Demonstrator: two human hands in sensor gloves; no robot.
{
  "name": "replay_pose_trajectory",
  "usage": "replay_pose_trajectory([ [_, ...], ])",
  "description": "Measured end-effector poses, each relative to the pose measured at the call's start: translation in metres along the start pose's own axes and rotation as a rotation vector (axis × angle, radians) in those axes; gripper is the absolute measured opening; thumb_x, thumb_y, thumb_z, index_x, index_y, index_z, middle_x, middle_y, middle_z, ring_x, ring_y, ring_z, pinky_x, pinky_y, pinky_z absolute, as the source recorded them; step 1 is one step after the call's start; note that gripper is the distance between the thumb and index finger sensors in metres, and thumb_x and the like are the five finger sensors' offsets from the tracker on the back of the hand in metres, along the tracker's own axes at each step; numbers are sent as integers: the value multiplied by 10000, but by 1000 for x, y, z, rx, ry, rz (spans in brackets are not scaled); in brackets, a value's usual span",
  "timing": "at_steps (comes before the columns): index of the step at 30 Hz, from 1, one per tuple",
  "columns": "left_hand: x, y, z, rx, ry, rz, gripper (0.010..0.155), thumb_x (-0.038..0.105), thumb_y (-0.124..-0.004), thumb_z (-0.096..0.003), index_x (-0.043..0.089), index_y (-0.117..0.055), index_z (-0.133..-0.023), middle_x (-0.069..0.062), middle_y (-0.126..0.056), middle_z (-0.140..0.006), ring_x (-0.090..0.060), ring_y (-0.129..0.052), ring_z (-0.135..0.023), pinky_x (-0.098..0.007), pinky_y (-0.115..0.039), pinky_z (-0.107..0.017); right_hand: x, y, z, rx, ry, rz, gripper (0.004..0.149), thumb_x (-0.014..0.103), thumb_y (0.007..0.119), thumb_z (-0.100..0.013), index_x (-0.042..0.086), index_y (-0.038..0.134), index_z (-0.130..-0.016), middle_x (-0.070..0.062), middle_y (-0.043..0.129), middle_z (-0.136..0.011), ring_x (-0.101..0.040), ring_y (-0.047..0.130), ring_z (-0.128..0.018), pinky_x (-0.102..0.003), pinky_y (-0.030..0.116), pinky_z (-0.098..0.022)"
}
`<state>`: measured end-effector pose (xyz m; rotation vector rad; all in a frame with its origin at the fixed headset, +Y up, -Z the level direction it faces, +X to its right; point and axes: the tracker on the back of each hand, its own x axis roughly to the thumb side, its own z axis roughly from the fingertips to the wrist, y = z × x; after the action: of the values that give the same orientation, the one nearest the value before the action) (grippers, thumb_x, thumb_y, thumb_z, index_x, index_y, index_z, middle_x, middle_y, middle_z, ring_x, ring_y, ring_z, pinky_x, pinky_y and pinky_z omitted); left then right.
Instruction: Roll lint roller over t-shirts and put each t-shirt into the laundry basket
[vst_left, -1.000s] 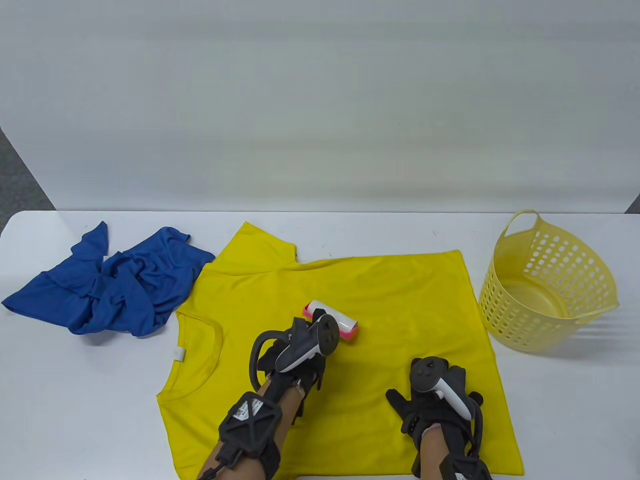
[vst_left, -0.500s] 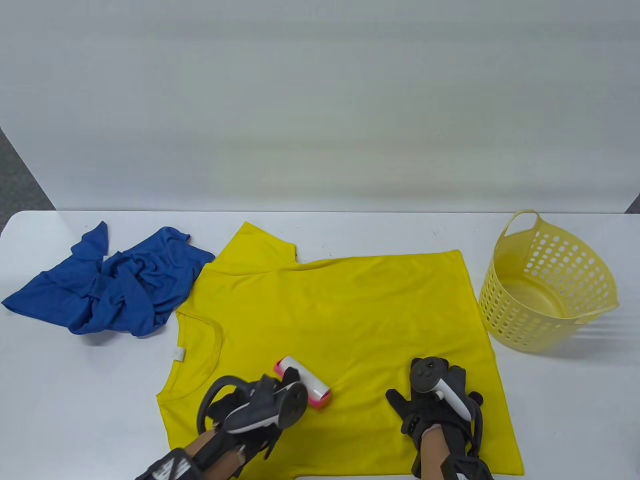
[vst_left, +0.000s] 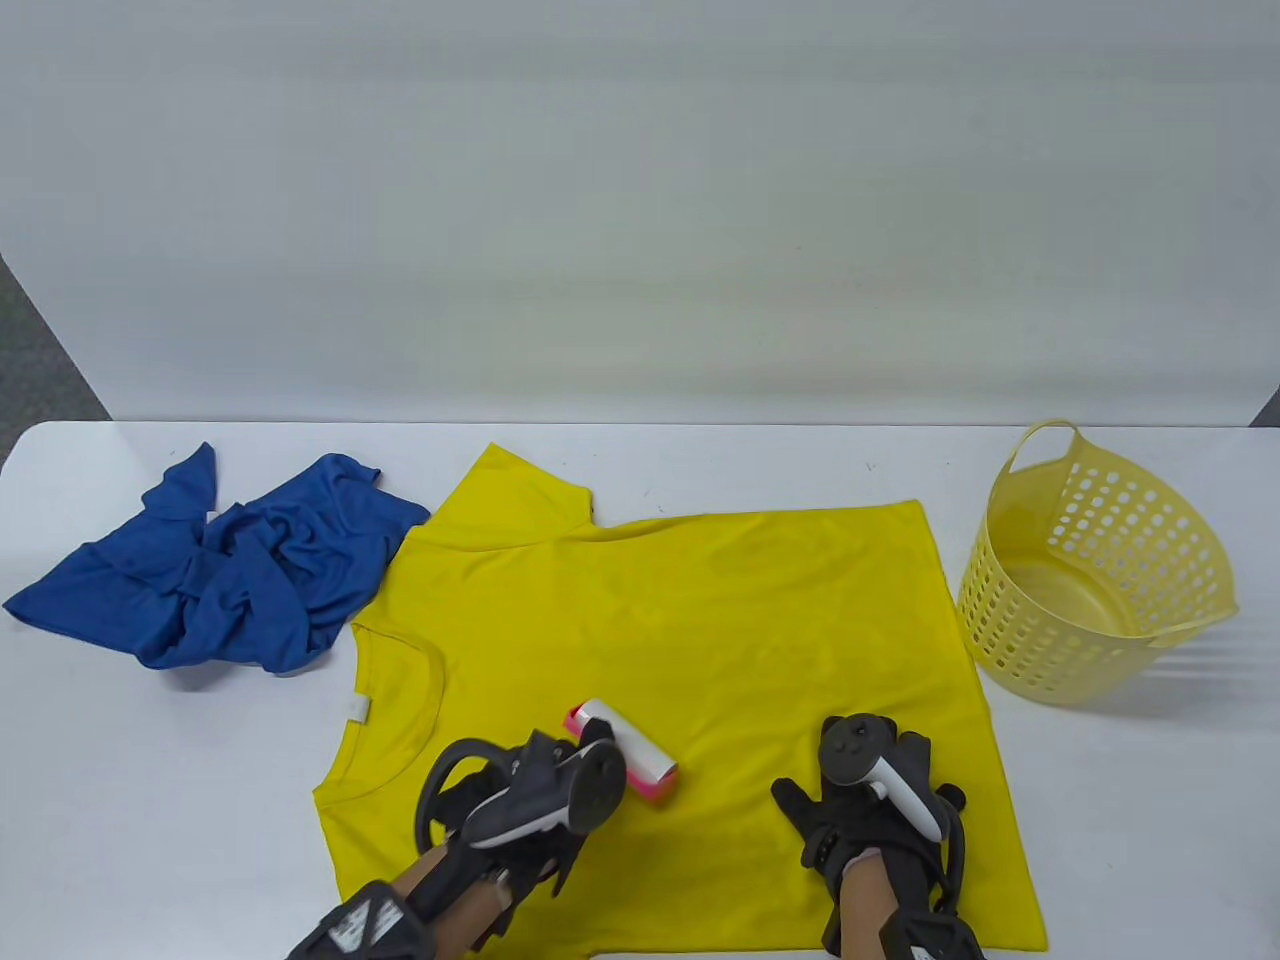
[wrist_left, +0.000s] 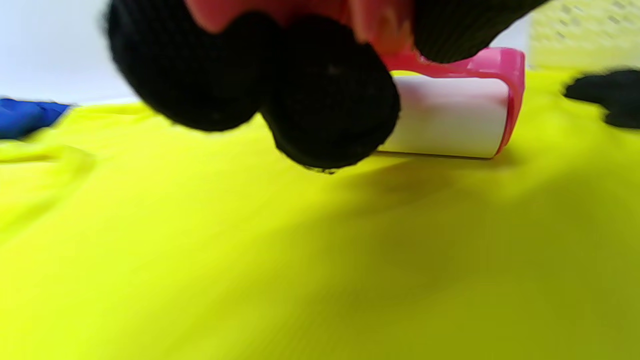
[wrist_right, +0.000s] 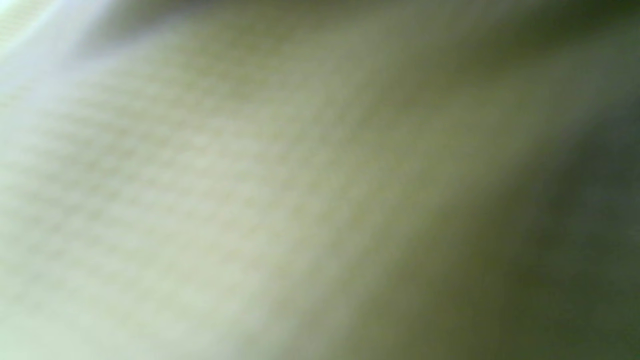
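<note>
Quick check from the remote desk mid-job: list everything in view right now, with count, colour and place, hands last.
yellow t-shirt: one, yellow, spread flat at the table's middle.
blue t-shirt: one, blue, crumpled at the table's left, beside the yellow one.
lint roller: one, white roll in a pink frame, lying on the yellow t-shirt near its front edge.
laundry basket: one, pale yellow with holes, at the table's right, nothing visible inside.
table: one, white.
left hand: one, black glove, its grip on the lint roller's handle.
right hand: one, black glove, fingers flat on the yellow t-shirt.
</note>
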<state>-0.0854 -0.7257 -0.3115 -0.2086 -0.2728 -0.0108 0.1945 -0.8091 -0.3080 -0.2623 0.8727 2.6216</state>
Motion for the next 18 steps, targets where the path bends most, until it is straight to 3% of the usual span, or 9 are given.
replay_pose_trajectory([
  [4, 18, 8, -59, 4, 95, 117, 619, 487, -686, -546, 294, -486, -1099, -29, -887, -901, -110, -1037, -423, -383, -900, -285, 0, 0, 0, 10, 1, -3, 800, 641, 457, -435, 291, -107, -881, -119, -284, -896, -454, -298, -764, -780, -97, -432],
  [9, 32, 14, -87, 16, 175, 46, 614, 490, -680, -548, 307, -479, -1099, -20, -882, -914, -117, -1048, -444, -395, -903, -303, 1, -1, 0, 19, 3, -1, 803, 640, 460, -435, 290, -110, -879, -119, -285, -893, -455, -297, -763, -781, -93, -434],
  [14, 24, 12, -64, -19, 113, 17, 619, 479, -688, -544, 280, -488, -1094, -36, -893, -895, -114, -1052, -422, -395, -909, -287, 1, -1, 0, 19, 3, -3, 803, 640, 460, -435, 290, -110, -879, -118, -286, -893, -453, -299, -762, -780, -95, -432],
  [18, 1, 0, -1, -23, 10, -64, 621, 476, -691, -543, 265, -498, -1095, -45, -902, -885, -112, -1061, -410, -389, -915, -270, 1, -1, -1, 15, 0, -3, 803, 640, 460, -436, 290, -109, -881, -119, -284, -895, -454, -297, -763, -780, -96, -432],
])
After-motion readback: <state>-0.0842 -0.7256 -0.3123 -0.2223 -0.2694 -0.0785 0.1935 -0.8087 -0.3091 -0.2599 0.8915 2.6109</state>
